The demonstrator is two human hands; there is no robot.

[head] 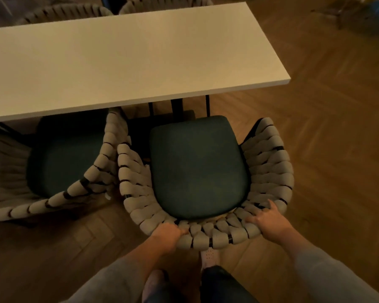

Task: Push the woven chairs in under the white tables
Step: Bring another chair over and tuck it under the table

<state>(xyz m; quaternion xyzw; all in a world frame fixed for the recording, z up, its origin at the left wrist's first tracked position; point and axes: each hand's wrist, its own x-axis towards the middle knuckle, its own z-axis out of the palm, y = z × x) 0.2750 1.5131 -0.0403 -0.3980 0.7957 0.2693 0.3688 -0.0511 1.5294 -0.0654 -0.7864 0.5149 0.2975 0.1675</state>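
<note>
A woven chair (269, 162) with a dark green seat cushion (197, 165) stands right in front of me, its front edge just short of the near edge of the white table (127, 62). My left hand (166, 234) grips the top of the curved woven backrest at the lower left. My right hand (269, 221) holds the same rim further right, fingers laid over the weave. A second woven chair (109, 149) stands to the left, its seat partly under the table, its armrest touching the first chair.
Two more woven chair backs (70, 12) show beyond the table's far edge. Black table legs (176, 106) stand under the table ahead of the seat. Herringbone wood floor (328, 132) spreads to the right. My feet (209, 256) are just behind the chair.
</note>
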